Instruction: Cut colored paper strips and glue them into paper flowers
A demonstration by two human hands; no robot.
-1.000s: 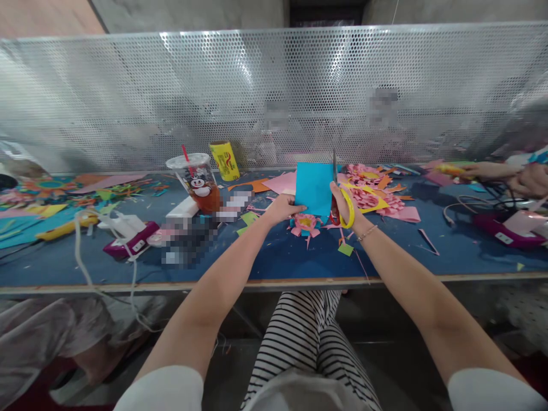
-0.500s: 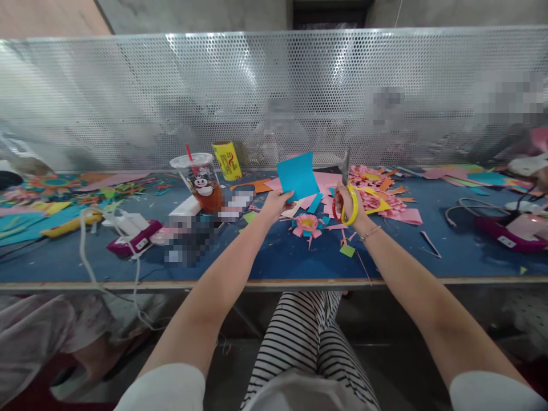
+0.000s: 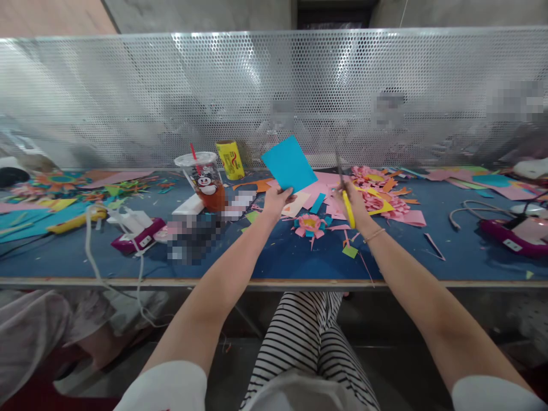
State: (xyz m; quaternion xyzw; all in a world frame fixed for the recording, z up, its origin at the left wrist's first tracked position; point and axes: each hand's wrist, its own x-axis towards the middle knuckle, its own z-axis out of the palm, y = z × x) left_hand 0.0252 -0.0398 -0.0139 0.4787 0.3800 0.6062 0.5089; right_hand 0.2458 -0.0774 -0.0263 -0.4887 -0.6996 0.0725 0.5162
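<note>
A flat sheet of blue paper (image 3: 290,162) is pinched at its lower edge by my left hand (image 3: 278,204), which holds it up above the table. My right hand (image 3: 355,205) is closed around a pair of scissors (image 3: 347,206) with a yellow handle, blades pointing up and away from me. Paper and scissors are apart. Below and between my hands lies a pink paper flower (image 3: 309,225) with a yellow centre and blue pieces. More pink paper flowers (image 3: 374,177) lie just beyond my right hand.
Left of my arm stand a plastic cup of brown drink (image 3: 209,185) and a yellow tube (image 3: 230,160). A purple power strip (image 3: 139,235) with white cables lies further left; another (image 3: 509,237) is at far right. A perforated metal screen (image 3: 240,85) rises behind. Seated at the left, a person's leg shows.
The blue sheet has turned counterclockwise in my left hand and now stands corner-up, slightly further left. The scissors have rotated in my right hand, so the handle shows more edge-on.
</note>
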